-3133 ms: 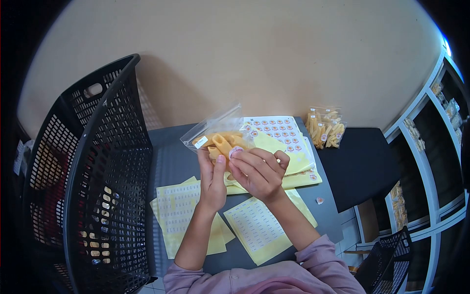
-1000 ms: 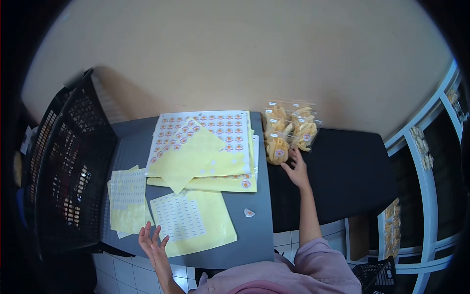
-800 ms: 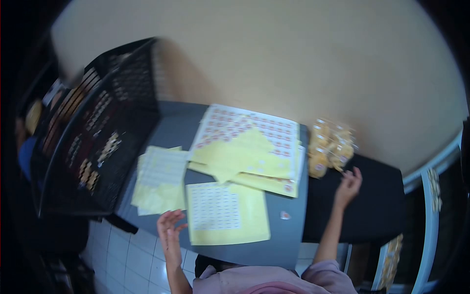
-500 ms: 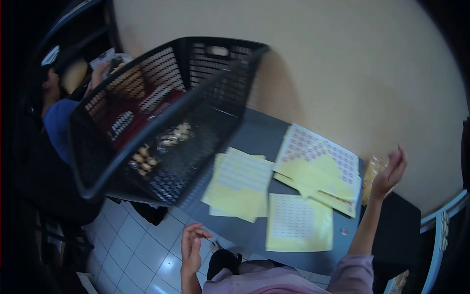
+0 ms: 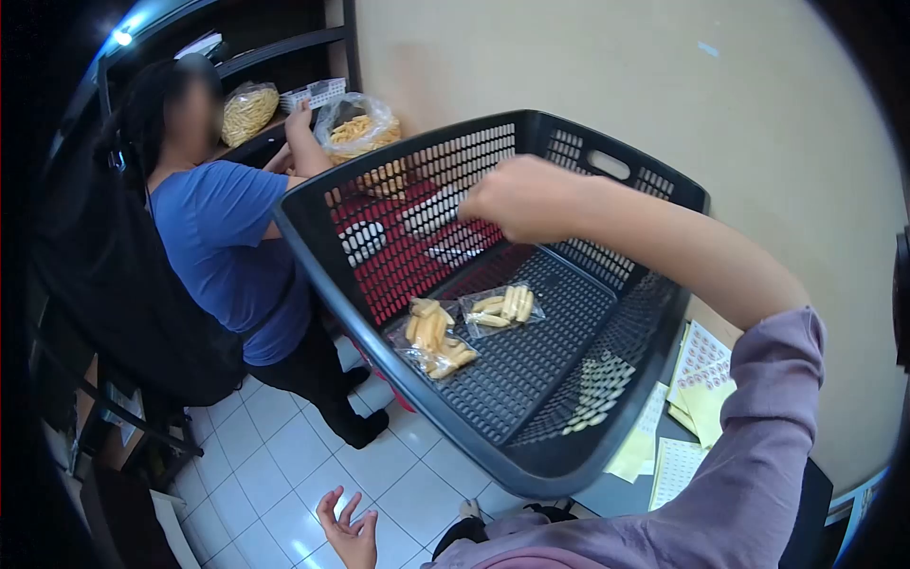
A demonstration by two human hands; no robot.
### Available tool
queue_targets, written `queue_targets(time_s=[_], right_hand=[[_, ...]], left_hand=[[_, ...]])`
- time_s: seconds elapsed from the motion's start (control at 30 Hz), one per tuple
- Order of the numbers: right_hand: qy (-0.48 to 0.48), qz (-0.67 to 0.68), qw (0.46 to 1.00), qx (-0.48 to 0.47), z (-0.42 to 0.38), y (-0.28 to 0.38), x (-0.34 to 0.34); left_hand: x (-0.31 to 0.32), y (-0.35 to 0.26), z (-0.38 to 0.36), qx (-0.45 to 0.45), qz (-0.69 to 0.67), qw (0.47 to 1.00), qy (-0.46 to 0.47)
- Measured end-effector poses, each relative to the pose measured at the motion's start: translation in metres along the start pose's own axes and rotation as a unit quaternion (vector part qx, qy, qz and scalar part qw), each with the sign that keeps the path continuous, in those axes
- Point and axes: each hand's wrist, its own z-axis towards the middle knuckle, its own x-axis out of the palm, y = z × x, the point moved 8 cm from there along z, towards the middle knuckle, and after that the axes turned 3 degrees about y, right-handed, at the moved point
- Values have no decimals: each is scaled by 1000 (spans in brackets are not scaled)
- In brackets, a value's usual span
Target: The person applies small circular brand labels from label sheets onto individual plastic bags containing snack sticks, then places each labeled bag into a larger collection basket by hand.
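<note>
My right hand (image 5: 519, 199) is over the large black plastic basket (image 5: 531, 479), its arm crossing the basket's right side. Its fingers are curled closed; anything in them is hidden. Inside, two clear bags of pale stick-shaped snacks lie on the basket's floor: one bag (image 5: 433, 339) at the left and another bag (image 5: 502, 308) beside it. At the bottom of the view my left hand (image 5: 348, 531) hangs above the tiled floor with its fingers spread, touching nothing.
A co-worker in a blue shirt (image 5: 223, 247) stands left of the basket, hands by an open bag of snacks (image 5: 355, 133). Another full bag (image 5: 249, 114) is on the shelf. Sticker sheets (image 5: 678, 465) lie on the grey table at right, partly behind my sleeve. A wall rises behind.
The view has turned left, bringing the co-worker and basket further into sight. My right hand has moved from beside the table's right end to over the basket, and its spread fingers have closed.
</note>
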Motion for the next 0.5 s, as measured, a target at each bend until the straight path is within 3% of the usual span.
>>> queue_targets(time_s=[0.03, 0.1, 0.17, 0.23, 0.33, 0.5], right_hand=[[65, -13, 998, -12, 17, 6, 17], [135, -44, 989, -50, 45, 17, 49], [183, -38, 979, -76, 64, 23, 78], [214, -39, 973, -79, 79, 21, 106], [354, -18, 933, -67, 84, 12, 179], [381, 34, 924, -2, 47, 8, 254]], left_hand=[[-2, 1, 4, 0, -2, 1000, -4], [-20, 8, 8, -10, -2, 995, -94], [-26, 21, 16, -47, 21, 997, -59], [-22, 20, 22, -15, 104, 994, -28], [-20, 18, 27, -2, 99, 995, -16], [-27, 26, 32, -9, 109, 994, -22]])
